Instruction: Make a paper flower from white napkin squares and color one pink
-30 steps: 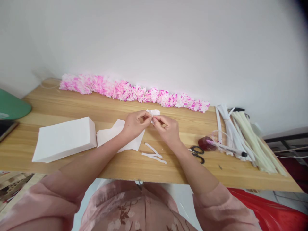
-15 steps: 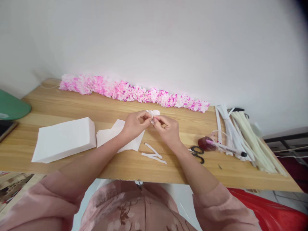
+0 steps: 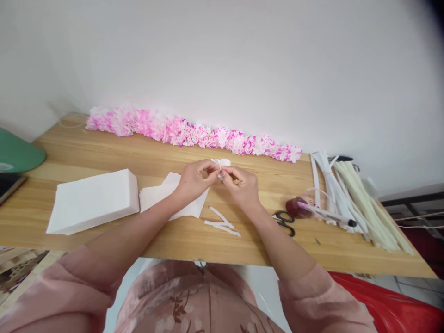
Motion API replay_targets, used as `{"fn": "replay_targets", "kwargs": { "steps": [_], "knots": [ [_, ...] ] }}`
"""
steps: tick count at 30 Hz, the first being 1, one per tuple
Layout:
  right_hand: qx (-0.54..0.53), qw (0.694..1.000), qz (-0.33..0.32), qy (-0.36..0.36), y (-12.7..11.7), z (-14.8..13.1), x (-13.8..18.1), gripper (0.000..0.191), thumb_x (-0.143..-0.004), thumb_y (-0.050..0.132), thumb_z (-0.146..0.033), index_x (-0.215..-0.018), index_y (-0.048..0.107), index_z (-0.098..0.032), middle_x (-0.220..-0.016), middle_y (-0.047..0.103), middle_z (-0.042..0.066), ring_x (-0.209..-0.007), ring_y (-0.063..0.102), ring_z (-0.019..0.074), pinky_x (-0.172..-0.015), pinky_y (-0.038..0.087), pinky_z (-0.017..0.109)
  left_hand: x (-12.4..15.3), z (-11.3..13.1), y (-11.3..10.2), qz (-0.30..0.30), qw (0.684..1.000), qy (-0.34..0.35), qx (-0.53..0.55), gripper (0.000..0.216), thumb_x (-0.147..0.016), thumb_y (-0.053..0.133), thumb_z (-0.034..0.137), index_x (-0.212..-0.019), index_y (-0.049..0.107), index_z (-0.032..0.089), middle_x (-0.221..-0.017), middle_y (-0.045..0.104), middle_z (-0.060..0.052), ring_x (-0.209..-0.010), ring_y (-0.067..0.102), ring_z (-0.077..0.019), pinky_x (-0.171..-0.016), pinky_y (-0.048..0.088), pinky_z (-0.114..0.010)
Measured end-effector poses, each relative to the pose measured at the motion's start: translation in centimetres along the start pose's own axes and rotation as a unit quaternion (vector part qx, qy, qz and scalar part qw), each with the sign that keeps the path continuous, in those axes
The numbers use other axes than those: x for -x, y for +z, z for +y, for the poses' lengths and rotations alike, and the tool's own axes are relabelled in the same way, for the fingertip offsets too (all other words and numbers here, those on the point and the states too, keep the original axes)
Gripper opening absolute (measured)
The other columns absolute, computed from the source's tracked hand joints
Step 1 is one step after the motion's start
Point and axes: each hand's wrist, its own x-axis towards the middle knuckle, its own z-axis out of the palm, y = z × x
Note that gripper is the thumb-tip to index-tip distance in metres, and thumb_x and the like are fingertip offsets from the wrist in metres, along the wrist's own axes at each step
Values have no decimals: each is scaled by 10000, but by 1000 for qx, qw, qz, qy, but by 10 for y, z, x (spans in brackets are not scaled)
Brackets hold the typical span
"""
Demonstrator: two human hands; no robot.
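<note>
My left hand [image 3: 196,178] and my right hand [image 3: 241,183] meet above the middle of the table. Both pinch a small gathered piece of white tissue paper [image 3: 222,162], whose ruffled top shows above the fingertips. Its lower part is hidden by the fingers. Below my hands lie several short white strips [image 3: 222,225]. Loose white tissue sheets [image 3: 189,210] rest partly under my left forearm. Left of them is a thick stack of white tissue paper [image 3: 92,199].
A row of pink-and-white paper flowers [image 3: 194,134] lines the wall. Black-handled scissors [image 3: 287,223], a jar of dark red liquid [image 3: 296,207], a pen-like brush [image 3: 329,213] and bundles of white [image 3: 331,185] and cream strips [image 3: 367,203] lie at right. A green object [image 3: 19,152] stands far left.
Almost nothing differs. Both hands keep their pinch on the tissue paper, and the whole view has shifted very slightly.
</note>
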Motion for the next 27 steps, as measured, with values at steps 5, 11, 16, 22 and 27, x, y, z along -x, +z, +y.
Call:
{"fn": "replay_targets", "kwargs": {
  "steps": [5, 11, 16, 22, 27],
  "knots": [
    [10, 1000, 3, -8, 0, 1, 0, 197, -872, 565, -265, -831, 744, -196, -707, 726, 20, -604, 627, 141, -602, 468, 255, 0, 0, 0, 1, 1000, 0, 16, 117, -809, 595, 248, -739, 662, 183, -753, 699, -1, -732, 629, -142, -695, 475, -238],
    [44, 997, 9, -60, 0, 3, 0, 190, -881, 558, -225, -850, 742, -193, -743, 735, 32, -637, 645, 146, -635, 483, 257, 0, -3, 1, 4, 1000, 3, 15, 111, -810, 612, 264, -745, 658, 187, -750, 688, 2, -728, 622, -139, -700, 471, -239],
    [71, 991, 21, -115, 1, 3, 1, 197, -887, 542, -188, -857, 738, -188, -772, 743, 48, -658, 646, 147, -641, 479, 255, 0, -4, 1, 4, 1000, 2, 8, 91, -797, 602, 244, -735, 635, 186, -744, 675, 1, -728, 613, -139, -706, 468, -245],
    [47, 997, 18, -62, 0, 0, 1, 183, -870, 560, -215, -816, 733, -193, -723, 725, 28, -629, 630, 141, -629, 471, 254, 0, -1, 0, -8, 999, -22, 42, 96, -787, 616, 259, -728, 626, 184, -737, 658, 1, -732, 604, -138, -702, 472, -241],
    [0, 1000, -1, 13, 0, -2, 0, 208, -879, 559, -304, -842, 738, -205, -734, 729, 27, -625, 636, 152, -613, 480, 265, -1, -1, 0, -8, 998, -24, 50, 122, -799, 623, 282, -727, 626, 184, -743, 658, -1, -730, 602, -137, -710, 469, -244]
  ]
}}
